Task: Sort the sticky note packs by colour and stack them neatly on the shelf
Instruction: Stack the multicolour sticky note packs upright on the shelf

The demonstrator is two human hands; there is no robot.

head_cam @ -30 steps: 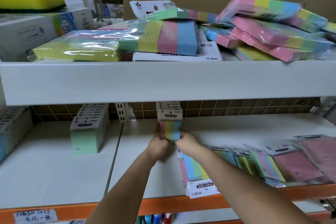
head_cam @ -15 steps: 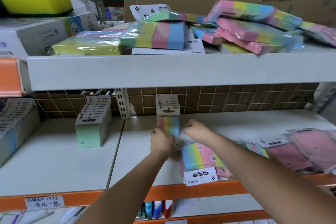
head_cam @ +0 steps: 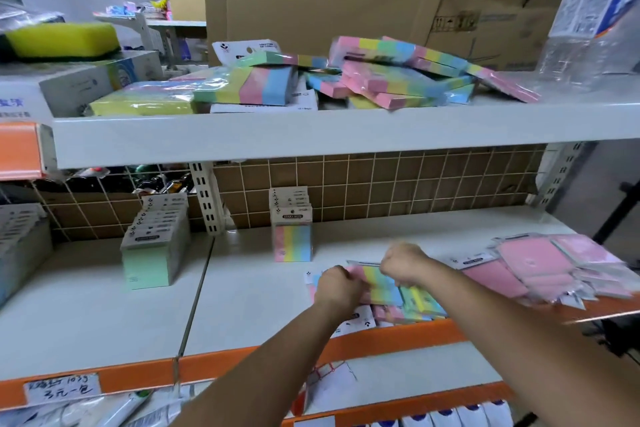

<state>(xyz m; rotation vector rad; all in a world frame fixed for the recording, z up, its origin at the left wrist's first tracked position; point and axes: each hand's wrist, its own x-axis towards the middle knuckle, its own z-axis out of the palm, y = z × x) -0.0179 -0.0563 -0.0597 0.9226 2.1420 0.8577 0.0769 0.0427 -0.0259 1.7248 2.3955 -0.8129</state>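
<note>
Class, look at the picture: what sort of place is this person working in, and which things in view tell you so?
Probably a small shop or its stockroom. A handwritten price label sits on the orange shelf edge, identical sticky note packs stand in rows on the shelf, and large cardboard boxes stand behind.

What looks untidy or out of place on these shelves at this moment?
The rainbow packs on the upper shelf lie in a loose, tilted heap, not stacked. On the lower shelf, the pink packs are scattered at the right edge. Only the upright rainbow row and the green row stand neatly.
</note>
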